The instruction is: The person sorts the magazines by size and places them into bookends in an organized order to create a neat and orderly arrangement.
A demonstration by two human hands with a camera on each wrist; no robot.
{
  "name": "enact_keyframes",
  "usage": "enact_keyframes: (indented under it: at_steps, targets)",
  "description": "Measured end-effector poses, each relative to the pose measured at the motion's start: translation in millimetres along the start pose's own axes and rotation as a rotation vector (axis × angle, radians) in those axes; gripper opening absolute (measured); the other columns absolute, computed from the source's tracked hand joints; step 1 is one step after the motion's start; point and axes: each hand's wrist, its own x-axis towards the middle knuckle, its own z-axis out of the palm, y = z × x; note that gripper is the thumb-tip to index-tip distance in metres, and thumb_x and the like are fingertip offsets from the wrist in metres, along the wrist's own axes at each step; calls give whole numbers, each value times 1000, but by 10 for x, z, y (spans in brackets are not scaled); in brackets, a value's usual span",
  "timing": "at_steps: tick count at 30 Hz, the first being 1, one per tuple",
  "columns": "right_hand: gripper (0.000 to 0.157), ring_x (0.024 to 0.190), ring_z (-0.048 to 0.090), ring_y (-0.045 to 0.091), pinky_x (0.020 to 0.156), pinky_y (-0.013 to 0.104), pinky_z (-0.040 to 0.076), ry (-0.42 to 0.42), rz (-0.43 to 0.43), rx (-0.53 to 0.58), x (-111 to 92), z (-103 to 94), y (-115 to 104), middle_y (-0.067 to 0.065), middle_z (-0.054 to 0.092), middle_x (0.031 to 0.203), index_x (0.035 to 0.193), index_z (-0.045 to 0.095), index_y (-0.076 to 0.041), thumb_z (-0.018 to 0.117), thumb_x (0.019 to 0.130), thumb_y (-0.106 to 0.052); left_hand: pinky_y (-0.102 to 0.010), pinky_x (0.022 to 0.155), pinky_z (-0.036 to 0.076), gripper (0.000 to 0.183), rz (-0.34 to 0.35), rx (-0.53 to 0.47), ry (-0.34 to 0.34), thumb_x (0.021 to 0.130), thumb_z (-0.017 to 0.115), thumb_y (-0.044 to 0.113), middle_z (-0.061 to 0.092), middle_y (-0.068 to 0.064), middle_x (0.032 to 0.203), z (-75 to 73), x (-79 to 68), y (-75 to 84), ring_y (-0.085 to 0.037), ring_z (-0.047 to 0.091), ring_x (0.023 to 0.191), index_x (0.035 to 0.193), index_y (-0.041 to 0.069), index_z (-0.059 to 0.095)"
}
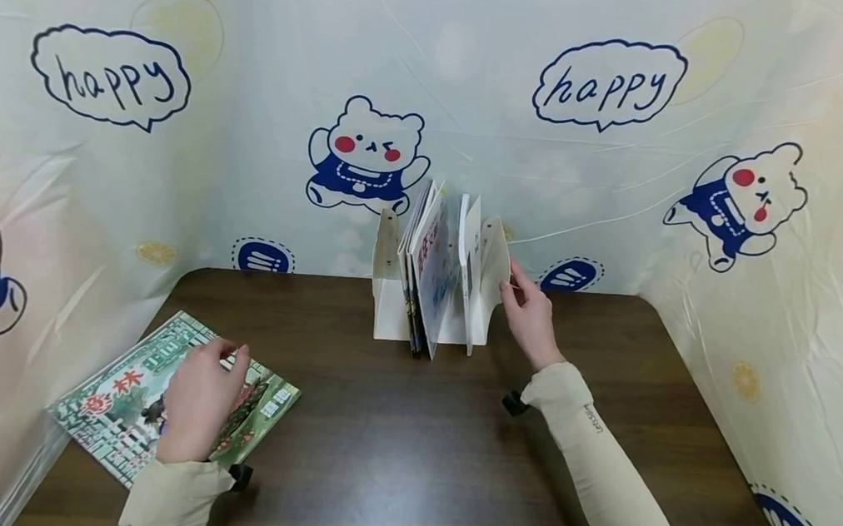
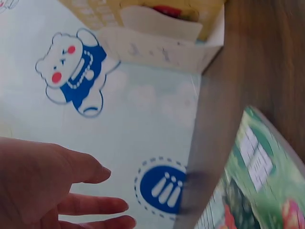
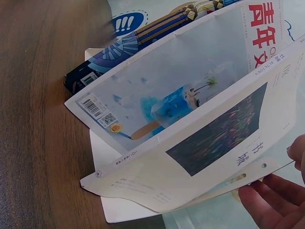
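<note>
A white desktop book rack (image 1: 390,315) stands at the back of the table with several magazines upright in it. My right hand (image 1: 532,313) pinches the edge of the rack's right side panel (image 1: 495,261), thumb on one face and fingers on the other. In the right wrist view, a magazine with an ice-pop cover (image 3: 176,95) and a cream book with a dark picture (image 3: 217,129) lean in the rack. My left hand (image 1: 202,398), holding nothing, hovers above a green magazine (image 1: 117,387) lying at the table's left; its fingers look loosely bent.
The brown wooden table (image 1: 389,461) meets a pale printed curtain (image 1: 484,68) at the back and both sides. The rack stands close to the back curtain. Beside the table's left edge hangs a clear plastic fold (image 1: 34,471).
</note>
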Motion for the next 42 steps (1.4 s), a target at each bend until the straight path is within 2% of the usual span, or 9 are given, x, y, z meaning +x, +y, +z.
enact_keyframes:
  at_steps: [5, 9, 13, 16, 24, 27, 31, 34, 42]
  targets:
    - [51, 108, 69, 31, 75, 24, 54, 5, -2, -5, 8, 5, 16, 19, 62, 144, 159, 45, -19, 56, 109, -24, -41, 43, 41, 41, -26, 7, -8, 105, 55, 32, 66, -32, 109, -40, -6, -198, -42, 65, 78, 116, -6, 67]
    - [51, 108, 69, 32, 76, 24, 54, 11, -4, -5, 7, 9, 15, 19, 62, 144, 159, 45, -19, 56, 109, -24, -41, 44, 42, 41, -50, 8, 6, 105, 55, 31, 67, -32, 110, -62, -3, -351, -43, 66, 80, 117, -6, 67]
    - [51, 109, 69, 32, 78, 27, 56, 10, 1, -10, -8, 15, 9, 18, 61, 145, 159, 45, -19, 56, 109, -24, -47, 47, 45, 46, -98, 21, -1, 105, 52, 34, 66, -34, 114, -99, 4, -516, -51, 66, 89, 119, -8, 65]
    - [51, 110, 69, 32, 80, 30, 57, 4, 7, -11, -22, 22, 13, 16, 60, 147, 159, 45, -18, 56, 109, -24, -49, 48, 45, 51, -151, 31, -21, 106, 49, 36, 65, -36, 116, -146, 8, -625, -53, 65, 89, 122, -10, 63]
    - [50, 109, 69, 31, 80, 29, 57, 22, -9, -20, -9, 27, 21, 16, 61, 146, 158, 46, -18, 55, 109, -23, -54, 55, 45, 50, -234, 36, 13, 105, 49, 33, 65, -37, 114, -252, 14, -828, -55, 63, 94, 122, -11, 63]
    - [50, 109, 68, 31, 82, 30, 57, 19, -8, -20, -1, 30, 21, 17, 61, 146, 158, 46, -18, 55, 109, -23, -56, 57, 46, 51, -289, 37, -9, 104, 47, 34, 64, -37, 116, -289, -3, -915, -56, 61, 99, 126, -10, 61]
    - [51, 110, 68, 30, 84, 33, 58, 7, 8, -21, -2, 20, 14, 14, 60, 148, 159, 46, -19, 55, 109, -24, -62, 61, 47, 56, -358, 48, -84, 104, 46, 37, 60, -38, 123, -332, -23, -1039, -59, 57, 106, 133, -10, 55]
    - [51, 110, 68, 30, 83, 34, 59, 3, 20, -18, -7, 11, 9, 13, 60, 148, 159, 46, -20, 56, 109, -25, -65, 65, 46, 59, -373, 61, -121, 104, 47, 37, 55, -42, 126, -358, -29, -1120, -62, 55, 107, 136, -13, 50]
    - [51, 109, 68, 31, 84, 38, 59, 1, 23, -21, -3, 13, -7, 14, 60, 148, 159, 45, -21, 56, 109, -23, -65, 69, 48, 63, -409, 102, -159, 105, 50, 38, 51, -47, 124, -389, -85, -1326, -63, 53, 105, 136, -17, 44]
